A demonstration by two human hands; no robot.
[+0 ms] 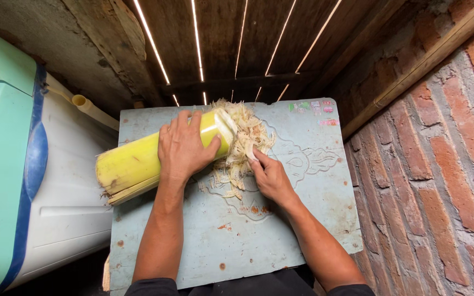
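Yellow-green banana stem (138, 161) lies on its side across the upper left of the desk (281, 235), butt end hanging off the left edge, cut face pointing right toward the desk's middle. Cut end is pale, layered.

Left hand (185, 148) is clamped palm-down over the stem near the cut end, fingers wrapped over the top, pinning it flat. Right hand (270, 175) sits just right of the cut face, fingers pinched on something thin at the stem's end. Probably a blade, but it's mostly hidden by the fingers and shavings, so I can't tell for sure.

Pile of pale shreds (242, 142) sits right at the cut face, touching it, spilling down toward the right hand and onto the desk.

My read: mid-slicing, thin cuts coming off the end of the stem. Most of the stem is uncut, so early on. Next cut looks like it needs the left hand holding the stem from rolling and fingertips kept back from the cut face. The shred pile is crowding the working zone.

Surroundings: desk is a worn grey-blue sheet with rust spots and a faint outline drawing. White and teal appliance (23, 181) just left. Brick wall (440, 159) on the right, wooden slats (237, 44) behind.
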